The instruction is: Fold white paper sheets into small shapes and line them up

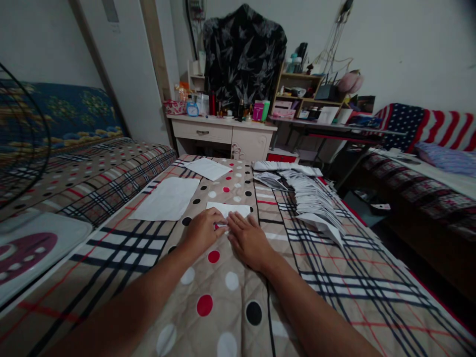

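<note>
A small white sheet of paper [238,208], perhaps folded, lies on the spotted and plaid quilted cover in front of me. My left hand [203,229] is at its left part, fingers bent and thumb drawn in toward them, pinching the near edge. Flat across the right part of the paper rests my right hand [250,241], its fingers stretched out. Both hands hide much of the near edge. To the left are a larger white sheet [165,199] and, farther back, another white sheet [208,169]. At the right, many folded white papers [314,193] overlap in a long row.
Behind the covered surface stands a white dresser [203,132] crowded with bottles and boxes. A dark patterned shirt [243,59] hangs above it. At the left is a white panel with a purple print [70,228]; at the right, a shelf desk [297,99] and another bed [439,171].
</note>
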Available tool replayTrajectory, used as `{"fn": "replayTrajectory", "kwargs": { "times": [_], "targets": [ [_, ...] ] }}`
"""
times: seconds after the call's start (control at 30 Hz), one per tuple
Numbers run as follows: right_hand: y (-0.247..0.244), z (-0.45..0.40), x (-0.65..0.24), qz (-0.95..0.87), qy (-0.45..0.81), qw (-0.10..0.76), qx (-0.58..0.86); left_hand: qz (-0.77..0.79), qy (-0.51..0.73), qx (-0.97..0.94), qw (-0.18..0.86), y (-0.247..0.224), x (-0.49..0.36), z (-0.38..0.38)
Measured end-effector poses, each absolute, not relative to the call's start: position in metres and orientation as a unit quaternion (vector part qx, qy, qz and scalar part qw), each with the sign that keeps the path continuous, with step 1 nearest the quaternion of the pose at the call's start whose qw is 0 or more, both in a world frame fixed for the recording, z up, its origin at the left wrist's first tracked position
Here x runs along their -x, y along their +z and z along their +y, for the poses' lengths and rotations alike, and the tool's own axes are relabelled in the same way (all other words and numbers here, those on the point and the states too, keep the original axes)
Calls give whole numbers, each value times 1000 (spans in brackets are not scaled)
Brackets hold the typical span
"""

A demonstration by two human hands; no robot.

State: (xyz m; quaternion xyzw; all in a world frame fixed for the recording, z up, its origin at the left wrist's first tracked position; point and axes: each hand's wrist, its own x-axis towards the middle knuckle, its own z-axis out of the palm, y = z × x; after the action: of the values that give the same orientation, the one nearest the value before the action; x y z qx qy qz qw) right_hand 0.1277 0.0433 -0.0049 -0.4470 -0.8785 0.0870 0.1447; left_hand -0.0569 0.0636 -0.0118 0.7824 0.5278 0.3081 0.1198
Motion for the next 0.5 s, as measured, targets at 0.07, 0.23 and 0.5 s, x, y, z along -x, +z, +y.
{"fn": "replayTrajectory", "kwargs": {
  "times": [0.07, 0.23, 0.5],
  "targets": [
    [-3, 42, -128, -892, 103, 138, 418, 528, 312, -779, 128, -11, 58, 65],
    [-2, 46, -126, -848, 88, 148, 500, 519, 314, -783, 142, -11, 62, 67],
    [-5, 42, -127, -890, 107, 202, 394, 523, 311, -777, 157, -17, 68, 73]
  ]
}}
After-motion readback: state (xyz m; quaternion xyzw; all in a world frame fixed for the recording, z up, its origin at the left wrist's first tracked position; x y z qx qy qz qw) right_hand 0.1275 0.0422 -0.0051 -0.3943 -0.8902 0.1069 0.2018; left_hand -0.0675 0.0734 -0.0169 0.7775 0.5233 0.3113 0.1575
